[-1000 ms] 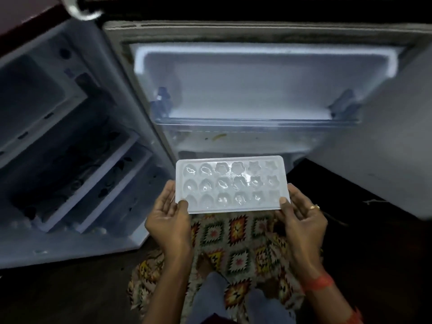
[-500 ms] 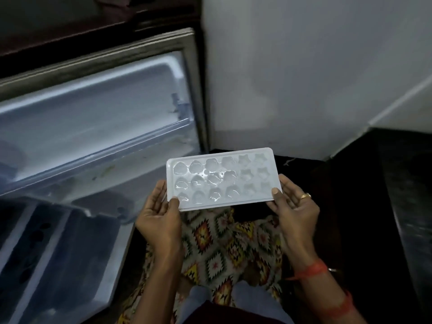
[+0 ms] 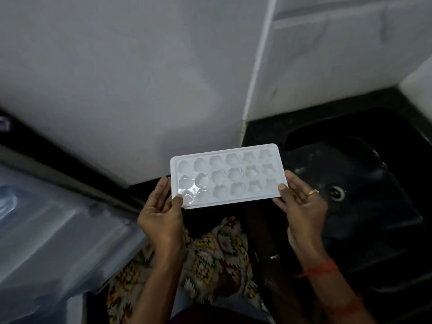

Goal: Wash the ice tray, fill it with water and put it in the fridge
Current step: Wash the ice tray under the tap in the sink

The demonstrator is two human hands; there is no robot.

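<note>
Ice tray (image 3: 226,176) held cups-up between both my hands, beside the sink (image 3: 374,206).
My left hand (image 3: 161,213) pinches the tray's left end, thumb on the rim, fingers underneath; my right hand (image 3: 301,202) grips the right end likewise. The tray's right end reaches the sink's edge; the fridge (image 3: 46,230) lies lower left.

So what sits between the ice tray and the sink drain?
The right hand, holding the ice tray by its right end; then bare dark sink floor up to the drain. The head view shows it.
</note>
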